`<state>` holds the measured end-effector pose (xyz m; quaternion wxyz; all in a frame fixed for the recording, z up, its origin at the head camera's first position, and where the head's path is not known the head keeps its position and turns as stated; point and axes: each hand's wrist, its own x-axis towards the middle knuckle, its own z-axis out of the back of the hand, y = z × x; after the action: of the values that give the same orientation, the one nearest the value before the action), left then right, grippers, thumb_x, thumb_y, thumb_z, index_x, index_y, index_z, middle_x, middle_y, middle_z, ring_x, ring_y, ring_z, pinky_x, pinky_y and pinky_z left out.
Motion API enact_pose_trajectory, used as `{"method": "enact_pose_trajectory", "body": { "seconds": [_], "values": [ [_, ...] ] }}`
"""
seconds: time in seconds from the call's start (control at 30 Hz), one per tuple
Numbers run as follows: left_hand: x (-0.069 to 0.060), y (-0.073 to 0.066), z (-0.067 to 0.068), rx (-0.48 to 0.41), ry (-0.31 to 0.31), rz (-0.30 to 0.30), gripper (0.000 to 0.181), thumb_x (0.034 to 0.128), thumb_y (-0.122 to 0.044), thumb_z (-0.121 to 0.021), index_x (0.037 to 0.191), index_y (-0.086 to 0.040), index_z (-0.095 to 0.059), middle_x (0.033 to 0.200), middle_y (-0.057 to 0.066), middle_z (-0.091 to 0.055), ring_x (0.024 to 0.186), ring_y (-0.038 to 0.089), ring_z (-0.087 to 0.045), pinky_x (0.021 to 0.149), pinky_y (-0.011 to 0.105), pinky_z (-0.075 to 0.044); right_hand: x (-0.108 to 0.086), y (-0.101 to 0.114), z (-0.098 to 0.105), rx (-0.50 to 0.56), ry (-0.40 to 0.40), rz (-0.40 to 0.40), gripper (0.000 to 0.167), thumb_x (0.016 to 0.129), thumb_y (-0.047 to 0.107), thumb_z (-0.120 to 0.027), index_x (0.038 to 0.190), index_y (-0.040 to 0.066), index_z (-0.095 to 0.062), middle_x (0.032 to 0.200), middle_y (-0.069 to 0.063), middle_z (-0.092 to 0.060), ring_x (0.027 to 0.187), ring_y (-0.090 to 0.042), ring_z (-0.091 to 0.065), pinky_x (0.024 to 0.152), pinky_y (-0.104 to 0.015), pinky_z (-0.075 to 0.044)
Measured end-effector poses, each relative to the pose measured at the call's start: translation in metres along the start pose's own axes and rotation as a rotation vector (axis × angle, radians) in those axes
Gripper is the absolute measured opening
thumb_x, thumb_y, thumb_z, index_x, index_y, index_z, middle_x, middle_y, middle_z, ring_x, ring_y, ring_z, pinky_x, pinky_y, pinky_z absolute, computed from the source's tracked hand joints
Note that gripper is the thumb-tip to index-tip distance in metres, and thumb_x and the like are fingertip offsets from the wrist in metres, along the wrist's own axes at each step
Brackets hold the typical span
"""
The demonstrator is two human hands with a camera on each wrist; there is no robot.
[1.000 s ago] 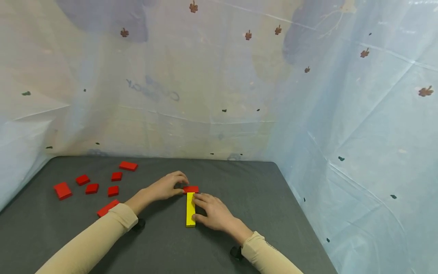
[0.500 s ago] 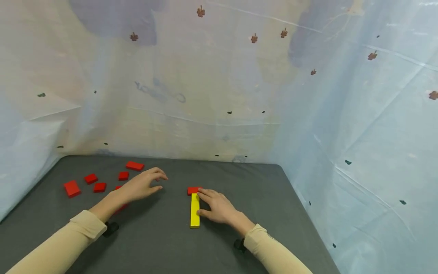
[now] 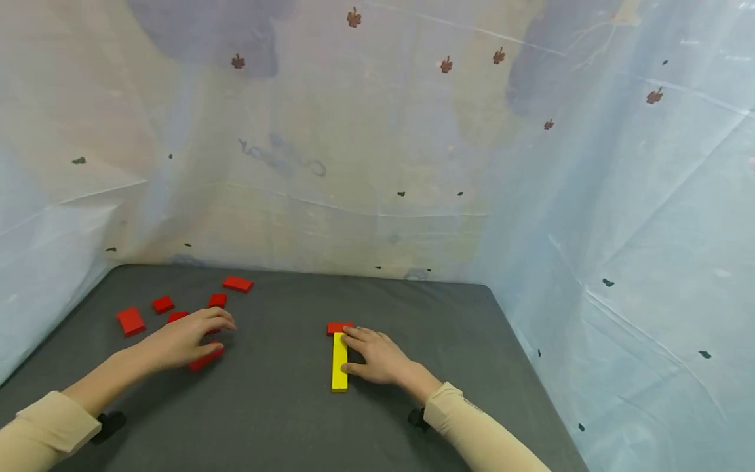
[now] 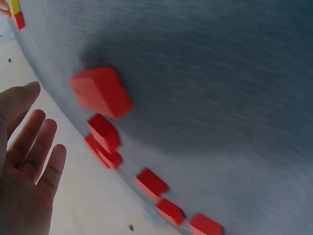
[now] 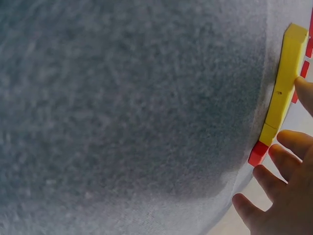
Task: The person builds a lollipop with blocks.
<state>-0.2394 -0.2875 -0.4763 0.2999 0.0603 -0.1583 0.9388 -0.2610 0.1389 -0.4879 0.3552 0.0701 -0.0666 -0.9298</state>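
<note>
The left arm point(image 3: 112, 375) extends from the lower left of the head view, angled forward and inward. The left grip point(image 3: 190, 337), a bare hand, is held back upward, fingers gently bent, thumb parted, holding nothing. The right arm point(image 3: 474, 423) reaches forward and inward from the lower right. The right grip point(image 3: 377, 357) has fingers spread, thumb set apart.

The head camera is looking forward and down across the worktop point(image 3: 283, 413), standing far enough back to be taking in the red blocks point(image 3: 131, 322) and patterned sheeting point(image 3: 366, 144) behind. Both wrist cameras are peering in closer and tilted, past the left fingers point(image 4: 55, 165) and right fingers point(image 5: 269, 182), all three views sharing the yellow bar point(image 5: 281, 88), the left wrist catching it only at a top corner.
</note>
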Motion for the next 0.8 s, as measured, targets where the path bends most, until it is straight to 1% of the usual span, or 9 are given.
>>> {"method": "enact_pose_trajectory", "body": {
  "seconds": [0.1, 0.2, 0.33, 0.4, 0.47, 0.6, 0.67, 0.8],
  "values": [
    [-0.011, 0.006, 0.004, -0.005, 0.044, -0.005, 0.039, 0.0852, -0.015, -0.087, 0.122, -0.011, -0.073, 0.131, 0.007, -0.064, 0.117, 0.032, -0.064, 0.089, 0.044, -0.059, 0.001, -0.002, 0.000, -0.011, -0.002, 0.001, 0.069, 0.104, 0.051, -0.060, 0.161, 0.018, -0.042, 0.167, 0.000, -0.036, 0.153, -0.027, -0.035, 0.121, -0.052, -0.033],
    [-0.021, 0.011, 0.006, -0.026, 0.095, -0.016, 0.049, 0.0826, -0.023, -0.089, 0.127, -0.012, -0.071, 0.138, 0.010, -0.062, 0.122, 0.038, -0.061, 0.090, 0.048, -0.058, 0.001, -0.001, 0.000, -0.015, 0.006, -0.004, 0.068, 0.103, 0.051, -0.061, 0.160, 0.018, -0.043, 0.167, 0.001, -0.036, 0.154, -0.026, -0.033, 0.122, -0.052, -0.032],
    [-0.034, 0.014, 0.006, -0.105, 0.182, -0.010, 0.062, 0.0796, -0.031, -0.090, 0.135, -0.012, -0.068, 0.146, 0.016, -0.057, 0.127, 0.046, -0.055, 0.091, 0.053, -0.055, 0.001, 0.001, 0.001, -0.019, 0.028, -0.015, 0.067, 0.103, 0.051, -0.061, 0.160, 0.019, -0.044, 0.167, 0.002, -0.035, 0.155, -0.025, -0.031, 0.123, -0.052, -0.030],
    [-0.038, 0.015, 0.004, -0.123, 0.214, 0.004, 0.066, 0.0784, -0.030, -0.091, 0.138, -0.014, -0.067, 0.148, 0.015, -0.055, 0.129, 0.046, -0.054, 0.092, 0.052, -0.055, 0.001, 0.003, 0.001, -0.030, 0.036, -0.018, 0.067, 0.103, 0.051, -0.062, 0.160, 0.020, -0.044, 0.167, 0.002, -0.036, 0.155, -0.024, -0.031, 0.123, -0.052, -0.030],
    [-0.040, 0.016, 0.002, -0.129, 0.238, 0.008, 0.068, 0.0778, -0.025, -0.091, 0.140, -0.014, -0.066, 0.150, 0.015, -0.054, 0.130, 0.046, -0.053, 0.093, 0.053, -0.055, 0.001, 0.003, 0.001, -0.042, 0.041, -0.016, 0.068, 0.103, 0.052, -0.062, 0.160, 0.020, -0.045, 0.167, 0.002, -0.036, 0.155, -0.024, -0.032, 0.123, -0.052, -0.031],
    [-0.037, 0.017, -0.002, -0.121, 0.258, 0.002, 0.067, 0.0779, -0.018, -0.091, 0.140, -0.015, -0.066, 0.151, 0.014, -0.053, 0.131, 0.044, -0.054, 0.094, 0.052, -0.055, 0.001, 0.004, 0.003, -0.052, 0.054, -0.012, 0.068, 0.103, 0.051, -0.062, 0.160, 0.019, -0.044, 0.167, 0.002, -0.036, 0.155, -0.024, -0.032, 0.123, -0.051, -0.031],
    [-0.035, 0.018, -0.002, -0.133, 0.264, -0.004, 0.067, 0.0780, -0.016, -0.090, 0.141, -0.014, -0.065, 0.151, 0.015, -0.054, 0.131, 0.045, -0.054, 0.095, 0.053, -0.055, 0.001, 0.003, 0.003, -0.053, 0.056, -0.011, 0.068, 0.103, 0.051, -0.062, 0.160, 0.019, -0.044, 0.167, 0.001, -0.036, 0.155, -0.024, -0.032, 0.123, -0.051, -0.031],
    [-0.031, 0.019, 0.000, -0.157, 0.256, 0.006, 0.065, 0.0783, -0.007, -0.088, 0.139, -0.012, -0.066, 0.147, 0.015, -0.057, 0.129, 0.047, -0.055, 0.095, 0.053, -0.055, 0.003, 0.003, 0.005, -0.051, 0.048, -0.015, 0.068, 0.103, 0.050, -0.062, 0.160, 0.018, -0.044, 0.167, 0.000, -0.037, 0.154, -0.025, -0.033, 0.123, -0.051, -0.031]
  ]
}}
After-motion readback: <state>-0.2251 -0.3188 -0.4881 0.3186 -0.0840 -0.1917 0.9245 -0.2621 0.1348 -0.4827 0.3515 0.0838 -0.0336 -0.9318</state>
